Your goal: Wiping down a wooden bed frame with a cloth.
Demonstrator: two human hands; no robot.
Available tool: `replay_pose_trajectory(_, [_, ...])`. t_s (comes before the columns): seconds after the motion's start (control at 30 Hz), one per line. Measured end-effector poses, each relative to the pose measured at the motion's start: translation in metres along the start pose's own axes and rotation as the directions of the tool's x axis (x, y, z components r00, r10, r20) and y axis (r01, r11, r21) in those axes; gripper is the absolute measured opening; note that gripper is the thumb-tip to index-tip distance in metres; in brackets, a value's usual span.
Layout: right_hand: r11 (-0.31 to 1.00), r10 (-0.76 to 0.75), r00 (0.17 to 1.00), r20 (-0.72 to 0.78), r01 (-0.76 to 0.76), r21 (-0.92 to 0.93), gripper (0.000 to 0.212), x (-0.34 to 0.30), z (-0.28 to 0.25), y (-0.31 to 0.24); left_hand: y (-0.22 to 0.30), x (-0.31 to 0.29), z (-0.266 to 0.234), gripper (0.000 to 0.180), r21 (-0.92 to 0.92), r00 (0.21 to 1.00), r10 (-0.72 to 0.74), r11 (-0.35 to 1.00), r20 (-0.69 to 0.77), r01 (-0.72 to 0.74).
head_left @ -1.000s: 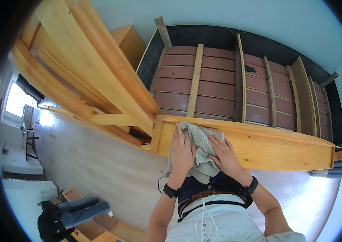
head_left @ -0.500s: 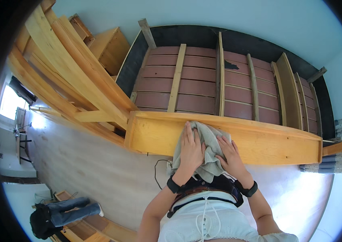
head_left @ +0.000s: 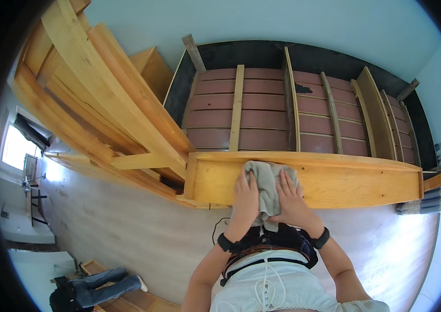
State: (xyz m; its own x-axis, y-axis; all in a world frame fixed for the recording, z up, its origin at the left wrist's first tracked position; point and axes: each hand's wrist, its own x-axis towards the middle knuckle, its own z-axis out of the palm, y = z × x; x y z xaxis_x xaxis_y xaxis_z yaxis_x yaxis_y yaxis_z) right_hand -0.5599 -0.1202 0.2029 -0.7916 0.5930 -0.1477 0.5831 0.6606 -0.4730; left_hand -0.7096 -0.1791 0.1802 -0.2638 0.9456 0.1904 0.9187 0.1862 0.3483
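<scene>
A grey cloth (head_left: 267, 187) lies bunched on the wooden panel (head_left: 358, 182), left of the panel's middle, its lower end overhanging the near edge. My left hand (head_left: 245, 202) and right hand (head_left: 292, 203) press it, fingers outstretched, not clenched. I seem to be wiping; another stroke calls for even pressure. My palms hide the cloth's underside; left of the panel, the view cuts off another person (head_left: 101, 289)
</scene>
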Motion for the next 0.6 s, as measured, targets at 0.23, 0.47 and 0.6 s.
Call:
replay_pose_trajectory(0.23, [0.978, -0.199, 0.977, -0.073, 0.194, -0.077, 0.105, 0.072, 0.039, -0.072, -0.091, -0.011, -0.045, 0.043, 0.153, 0.983, -0.158, 0.973, -0.09, 0.17])
replay_pose_trajectory(0.47, [0.978, -0.206, 0.976, -0.071, 0.203, -0.054, 0.102, 0.081, 0.05, -0.076, -0.116, 0.0, -0.057, 0.039, -0.032, 0.984, -0.172, 0.984, 0.036, 0.173])
replay_pose_trajectory(0.6, [0.983, -0.181, 0.98, -0.077, 0.182, 0.005, 0.097, 0.075, 0.045, -0.072, -0.119, 0.011, -0.059, 0.038, -0.12, 0.989, -0.089, 0.987, 0.119, 0.103])
